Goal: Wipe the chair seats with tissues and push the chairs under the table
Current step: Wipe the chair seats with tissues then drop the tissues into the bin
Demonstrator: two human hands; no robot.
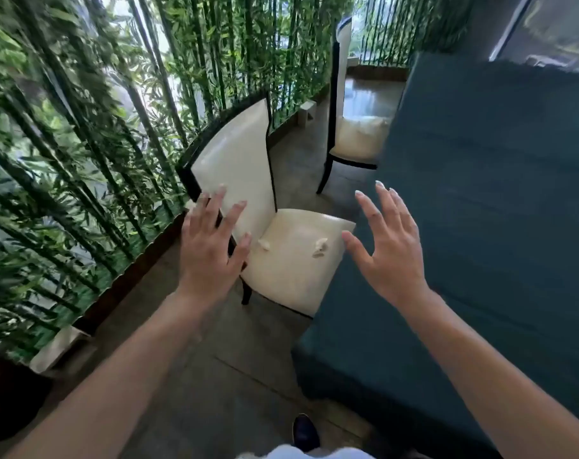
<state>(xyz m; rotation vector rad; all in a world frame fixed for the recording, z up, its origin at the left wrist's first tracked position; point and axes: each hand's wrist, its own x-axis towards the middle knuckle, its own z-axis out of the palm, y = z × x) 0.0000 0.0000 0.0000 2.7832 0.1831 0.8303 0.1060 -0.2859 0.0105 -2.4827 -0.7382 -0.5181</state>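
A cream chair with a dark frame [235, 167] stands beside the table, its seat [291, 279] turned toward the teal tablecloth [480, 226]. Two crumpled tissues lie on the seat: a small tissue [264, 244] near the backrest and a larger tissue [320, 247] nearer the table. My left hand [212, 246] hovers with spread fingers in front of the backrest's near edge. Over the table's edge, my right hand [387, 246] is raised with fingers spread, holding nothing. A second cream chair [357, 140] stands farther back, partly under the table.
A bamboo screen [99, 144] with a dark wooden base runs along the left, close behind the chairs. A narrow strip of grey floor [215, 376] lies between screen and table. My dark shoe [305, 432] shows at the bottom.
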